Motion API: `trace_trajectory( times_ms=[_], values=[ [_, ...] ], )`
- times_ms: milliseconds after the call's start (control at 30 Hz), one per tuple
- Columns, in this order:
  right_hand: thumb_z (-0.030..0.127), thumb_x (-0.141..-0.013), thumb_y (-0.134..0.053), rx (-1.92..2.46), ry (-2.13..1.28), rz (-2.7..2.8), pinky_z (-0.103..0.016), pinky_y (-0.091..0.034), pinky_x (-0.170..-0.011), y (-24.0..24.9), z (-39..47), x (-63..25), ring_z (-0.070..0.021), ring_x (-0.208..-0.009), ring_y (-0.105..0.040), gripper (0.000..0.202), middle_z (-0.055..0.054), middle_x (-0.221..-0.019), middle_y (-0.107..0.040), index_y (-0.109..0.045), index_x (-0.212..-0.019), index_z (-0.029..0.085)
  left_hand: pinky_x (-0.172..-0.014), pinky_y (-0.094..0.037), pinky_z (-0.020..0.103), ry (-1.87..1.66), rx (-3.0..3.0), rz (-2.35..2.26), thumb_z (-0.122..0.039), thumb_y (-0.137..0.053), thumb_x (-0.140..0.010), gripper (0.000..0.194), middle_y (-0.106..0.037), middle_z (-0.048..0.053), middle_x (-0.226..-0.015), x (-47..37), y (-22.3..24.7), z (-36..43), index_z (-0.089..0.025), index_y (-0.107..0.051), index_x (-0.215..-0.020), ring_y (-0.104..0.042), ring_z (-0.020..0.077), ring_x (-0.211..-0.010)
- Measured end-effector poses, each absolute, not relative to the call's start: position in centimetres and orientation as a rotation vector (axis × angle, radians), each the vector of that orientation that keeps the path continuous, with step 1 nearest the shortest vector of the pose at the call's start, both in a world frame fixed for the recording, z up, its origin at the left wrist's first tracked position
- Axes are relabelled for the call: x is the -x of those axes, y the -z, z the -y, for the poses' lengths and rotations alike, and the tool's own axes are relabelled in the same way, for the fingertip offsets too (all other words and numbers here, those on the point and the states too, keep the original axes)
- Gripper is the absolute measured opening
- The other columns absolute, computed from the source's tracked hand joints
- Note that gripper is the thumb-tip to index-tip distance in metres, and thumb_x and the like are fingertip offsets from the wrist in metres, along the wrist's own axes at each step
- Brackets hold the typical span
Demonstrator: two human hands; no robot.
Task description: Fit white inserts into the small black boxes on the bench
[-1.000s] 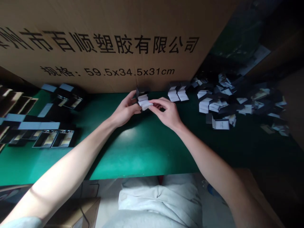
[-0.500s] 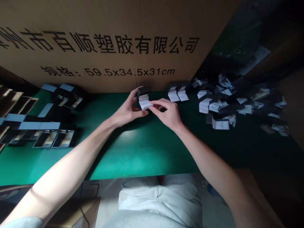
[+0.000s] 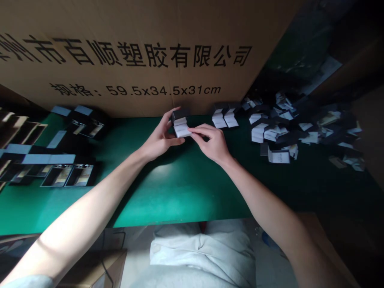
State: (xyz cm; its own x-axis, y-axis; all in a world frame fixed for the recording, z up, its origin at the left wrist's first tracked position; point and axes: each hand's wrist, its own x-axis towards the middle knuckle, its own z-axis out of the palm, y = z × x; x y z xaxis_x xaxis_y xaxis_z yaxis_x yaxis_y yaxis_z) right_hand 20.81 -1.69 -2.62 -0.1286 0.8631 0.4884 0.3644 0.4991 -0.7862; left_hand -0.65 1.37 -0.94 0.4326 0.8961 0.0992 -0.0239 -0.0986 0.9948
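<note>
The small open box [image 3: 181, 127], its long axis running roughly forward, is held between the left hand [image 3: 158, 139], by which its left side is gripped, and the right hand [image 3: 212, 141], by which its right edge is pinched.

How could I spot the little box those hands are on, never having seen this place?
Find the big brown carton at the back of the green table. Before its lower edge is a small dark box, open, with white inside. Unlike the similar pair of boxes to its right, it has the left hand around it and the right hand touching its white part.
</note>
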Motion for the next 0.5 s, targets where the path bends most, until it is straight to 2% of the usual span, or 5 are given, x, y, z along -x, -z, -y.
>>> trace_trajectory(
  times_ms=[267, 500],
  values=[
    [0.026, -0.098, -0.068, 0.988, -0.597, 1.694, -0.031, -0.060, -0.074, 2.63, 1.65, -20.77, -0.0179, -0.086, -0.071, 0.020, -0.007, -0.101, -0.079, -0.086, -0.108, 0.023, -0.094, -0.065, 0.041, -0.928, -1.467, -0.798, -0.029, -0.095, -0.071, 0.106, -0.065, 0.011, -0.143, 0.98, 1.36, -1.57, -0.039, -0.044, -0.163, -0.072, 0.0310, -0.117],
    [0.026, -0.098, -0.067, 1.034, -0.606, 1.698, -0.031, -0.060, -0.077, 2.51, 1.68, -20.90, -0.0170, -0.087, -0.070, 0.024, -0.005, -0.100, -0.078, -0.086, -0.112, 0.025, -0.094, -0.065, 0.042, -0.935, -1.403, -0.813, -0.027, -0.098, -0.067, 0.109, -0.065, 0.012, -0.142, 0.70, 1.13, -1.39, -0.036, -0.046, -0.162, -0.074, 0.0313, -0.114]
  ],
)
